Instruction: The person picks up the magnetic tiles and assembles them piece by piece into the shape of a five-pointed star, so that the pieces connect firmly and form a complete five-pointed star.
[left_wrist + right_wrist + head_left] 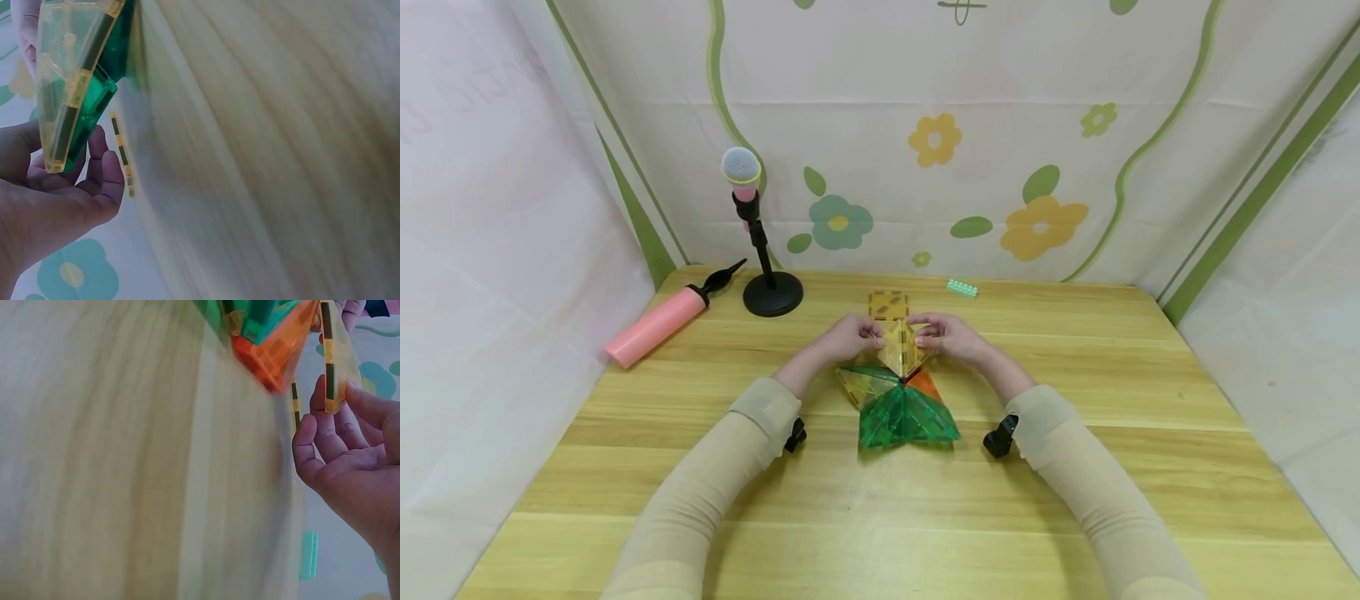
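Observation:
Both hands hold a folded pair of translucent yellow triangular magnetic tiles over the middle of the table. My left hand pinches its left corner; in the left wrist view the thumb and fingers close round the tile's tip. On the opposite side, my right hand grips the other corner between thumb and fingers, as the right wrist view shows. Just in front, a star-like build spreads out, with green tiles, an orange tile and a yellow tile. Whether the held tiles touch it is unclear.
Behind the hands lies a square yellow tile. A mint toy brick is near the back edge. At the left back stand a microphone on a black stand and a pink hand pump, lying down. A patterned cloth hangs behind.

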Demonstrator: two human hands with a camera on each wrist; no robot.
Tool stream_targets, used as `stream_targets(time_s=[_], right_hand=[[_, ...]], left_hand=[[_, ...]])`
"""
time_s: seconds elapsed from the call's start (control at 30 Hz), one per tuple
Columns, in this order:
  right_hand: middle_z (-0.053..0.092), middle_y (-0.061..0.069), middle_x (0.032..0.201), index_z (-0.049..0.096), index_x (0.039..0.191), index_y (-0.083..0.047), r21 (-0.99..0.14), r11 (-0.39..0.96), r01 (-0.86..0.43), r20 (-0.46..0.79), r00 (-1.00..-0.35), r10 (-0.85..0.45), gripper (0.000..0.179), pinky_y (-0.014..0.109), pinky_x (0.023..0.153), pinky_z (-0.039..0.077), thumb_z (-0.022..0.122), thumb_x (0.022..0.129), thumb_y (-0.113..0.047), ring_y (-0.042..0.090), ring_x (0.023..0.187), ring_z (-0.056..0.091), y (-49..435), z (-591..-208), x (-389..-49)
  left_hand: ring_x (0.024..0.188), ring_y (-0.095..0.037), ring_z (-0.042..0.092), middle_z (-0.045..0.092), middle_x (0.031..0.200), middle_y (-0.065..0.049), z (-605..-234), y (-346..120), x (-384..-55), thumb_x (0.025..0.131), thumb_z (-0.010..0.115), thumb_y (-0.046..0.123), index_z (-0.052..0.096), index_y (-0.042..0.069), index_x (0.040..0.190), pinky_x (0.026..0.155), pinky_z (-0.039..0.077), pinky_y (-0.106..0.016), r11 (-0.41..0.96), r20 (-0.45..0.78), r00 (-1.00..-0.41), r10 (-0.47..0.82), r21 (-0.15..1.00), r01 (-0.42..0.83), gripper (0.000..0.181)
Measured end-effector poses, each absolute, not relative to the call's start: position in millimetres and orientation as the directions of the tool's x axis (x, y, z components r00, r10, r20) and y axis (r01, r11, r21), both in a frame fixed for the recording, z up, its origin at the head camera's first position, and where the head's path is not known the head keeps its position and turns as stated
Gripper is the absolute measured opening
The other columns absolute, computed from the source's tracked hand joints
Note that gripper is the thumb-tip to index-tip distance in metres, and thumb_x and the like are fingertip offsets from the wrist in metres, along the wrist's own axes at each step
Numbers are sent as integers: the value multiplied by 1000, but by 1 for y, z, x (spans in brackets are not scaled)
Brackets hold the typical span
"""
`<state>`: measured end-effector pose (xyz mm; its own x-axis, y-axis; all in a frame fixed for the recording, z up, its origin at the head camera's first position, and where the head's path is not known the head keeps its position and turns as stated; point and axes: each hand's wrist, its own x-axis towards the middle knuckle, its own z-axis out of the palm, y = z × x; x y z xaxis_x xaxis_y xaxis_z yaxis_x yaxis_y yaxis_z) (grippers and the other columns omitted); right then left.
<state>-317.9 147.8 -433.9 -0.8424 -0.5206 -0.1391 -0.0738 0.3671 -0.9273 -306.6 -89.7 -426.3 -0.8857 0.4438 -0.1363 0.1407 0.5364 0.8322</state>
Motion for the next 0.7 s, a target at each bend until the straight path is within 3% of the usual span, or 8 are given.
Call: stream_targets(time_s=[0.4,0.7], right_hand=[[64,16,117,55,132,-7,-891,450,-63,-188,-850,-492,40,31,76,52,61,93,-13,19,95,64,146,-442,-326],[66,12,113,58,128,-7,-854,509,-110,-192,-842,-503,36,29,74,49,61,93,-12,21,101,63,141,-444,-323]], left_hand=[[75,-18,51,64,93,-10,-431,-89,-312,94,59,11,65,0,98,63,41,-25,580,-197,-859,473,804,135,14],[91,-21,62,65,99,-14,-428,-87,-308,91,60,2,64,-3,104,76,51,-29,616,-244,-842,481,777,126,15]])
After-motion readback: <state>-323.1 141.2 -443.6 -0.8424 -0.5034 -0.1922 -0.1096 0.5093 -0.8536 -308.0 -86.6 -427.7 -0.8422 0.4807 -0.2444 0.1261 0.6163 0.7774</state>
